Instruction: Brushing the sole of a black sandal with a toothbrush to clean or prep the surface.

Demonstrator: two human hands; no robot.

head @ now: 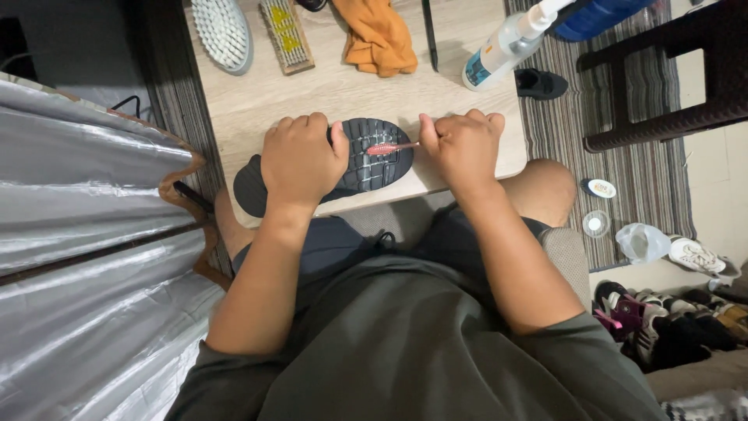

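A seated person looks down at a small wooden bench [257, 101] in front of their knees. A dark shoe [366, 160] lies on the near edge of the bench, sole turned up, showing a grid tread. The left hand [302, 160] is clamped over the middle of the shoe, pressing it down. The right hand [465, 144] is closed around the handle of a small toothbrush [389, 147], whose pink bristle head rests on the sole near the toe end. The two hands sit close together, the shoe between them.

Further back on the bench lie a white oval brush [224, 31], a wooden brush [287, 35] with yellow bristles, an orange cloth [379, 35] and a spray bottle [502, 47] on its side. A striped rug [647, 156] covers the floor at right, with several shoes [670, 320] piled nearby.
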